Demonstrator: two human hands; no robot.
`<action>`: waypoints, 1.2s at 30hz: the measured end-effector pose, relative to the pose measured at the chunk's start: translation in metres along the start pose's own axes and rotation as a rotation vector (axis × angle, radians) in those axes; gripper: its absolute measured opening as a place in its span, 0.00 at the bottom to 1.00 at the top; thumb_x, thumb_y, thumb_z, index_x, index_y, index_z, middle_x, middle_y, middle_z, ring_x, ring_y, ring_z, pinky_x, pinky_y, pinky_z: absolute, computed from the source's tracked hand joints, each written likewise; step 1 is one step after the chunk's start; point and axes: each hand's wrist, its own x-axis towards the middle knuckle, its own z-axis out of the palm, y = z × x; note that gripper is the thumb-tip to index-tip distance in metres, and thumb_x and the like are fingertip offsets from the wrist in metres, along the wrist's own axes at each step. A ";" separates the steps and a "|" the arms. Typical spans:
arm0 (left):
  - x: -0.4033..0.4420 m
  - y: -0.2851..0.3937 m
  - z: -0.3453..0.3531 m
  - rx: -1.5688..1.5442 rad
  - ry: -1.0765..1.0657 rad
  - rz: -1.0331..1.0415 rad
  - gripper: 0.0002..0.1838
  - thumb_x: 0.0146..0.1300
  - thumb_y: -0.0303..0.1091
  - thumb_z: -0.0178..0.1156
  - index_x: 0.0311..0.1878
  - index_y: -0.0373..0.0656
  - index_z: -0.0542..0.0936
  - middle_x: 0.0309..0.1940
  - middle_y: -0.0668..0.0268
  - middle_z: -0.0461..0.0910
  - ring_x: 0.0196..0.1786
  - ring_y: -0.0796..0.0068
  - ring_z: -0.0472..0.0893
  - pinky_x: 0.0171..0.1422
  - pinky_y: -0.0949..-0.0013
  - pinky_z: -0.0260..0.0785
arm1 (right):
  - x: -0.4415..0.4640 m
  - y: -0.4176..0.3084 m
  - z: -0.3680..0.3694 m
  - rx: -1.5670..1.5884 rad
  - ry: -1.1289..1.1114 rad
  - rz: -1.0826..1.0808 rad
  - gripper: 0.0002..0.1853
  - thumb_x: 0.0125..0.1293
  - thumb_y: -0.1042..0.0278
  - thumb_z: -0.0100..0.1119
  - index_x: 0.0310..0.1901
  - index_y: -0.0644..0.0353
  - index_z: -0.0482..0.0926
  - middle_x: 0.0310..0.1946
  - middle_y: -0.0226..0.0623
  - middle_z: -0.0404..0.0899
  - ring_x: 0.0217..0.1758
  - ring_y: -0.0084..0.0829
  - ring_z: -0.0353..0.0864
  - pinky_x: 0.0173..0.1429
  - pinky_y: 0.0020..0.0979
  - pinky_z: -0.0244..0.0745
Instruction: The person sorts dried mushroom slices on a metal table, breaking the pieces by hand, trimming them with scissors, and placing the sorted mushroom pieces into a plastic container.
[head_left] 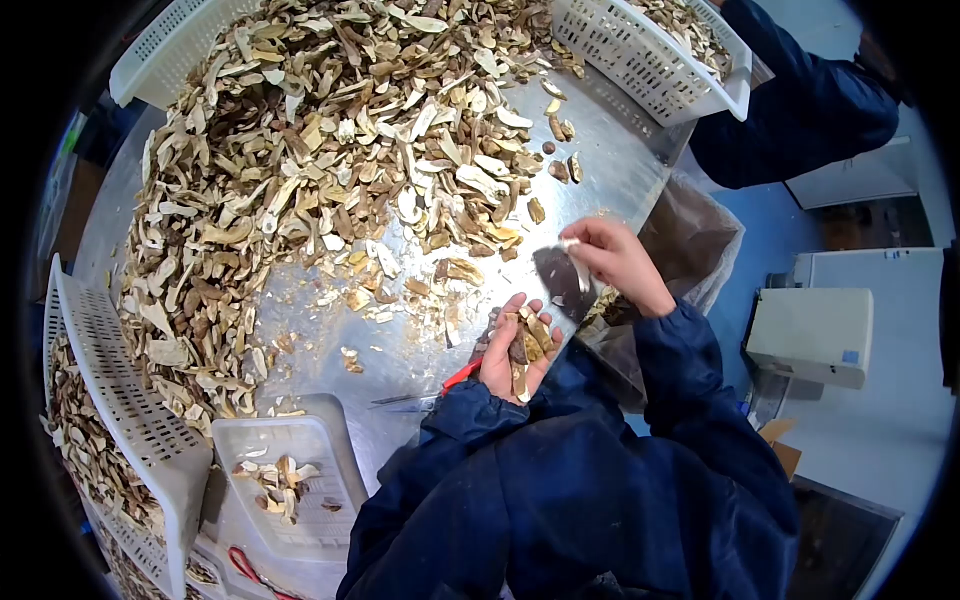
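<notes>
My left hand (502, 362), palm up, is closed around several dried mushroom slices (532, 340), brown and cream. To its right, a little higher, my right hand (618, 262) pinches a small pale piece, seemingly a dried mushroom slice (570, 243), between thumb and fingers. A dark patch lies just below those fingertips; I cannot tell if it is a thing or a shadow. Scissors with a red handle (461, 376) lie on the steel table (395, 345), partly under my left hand and sleeve. A large heap of dried mushroom slices (330, 130) spreads beyond my hands.
White perforated baskets (130, 380) with mushroom slices stand left and at the back right (650, 65). A shallow white tray (345, 450) holds several pieces. Red-handled scissors (243, 565) lie lower left. A lined bin (715, 240) stands right of the table, near another person's dark sleeve (800, 120).
</notes>
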 end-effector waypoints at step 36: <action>-0.003 -0.001 -0.002 -0.019 0.032 -0.011 0.11 0.66 0.34 0.51 0.51 0.52 0.73 0.50 0.63 0.73 0.53 0.63 0.73 0.59 0.54 0.67 | 0.146 0.010 -0.031 -0.777 0.464 -0.252 0.14 0.52 0.60 0.59 0.32 0.64 0.79 0.27 0.46 0.80 0.28 0.40 0.80 0.36 0.38 0.74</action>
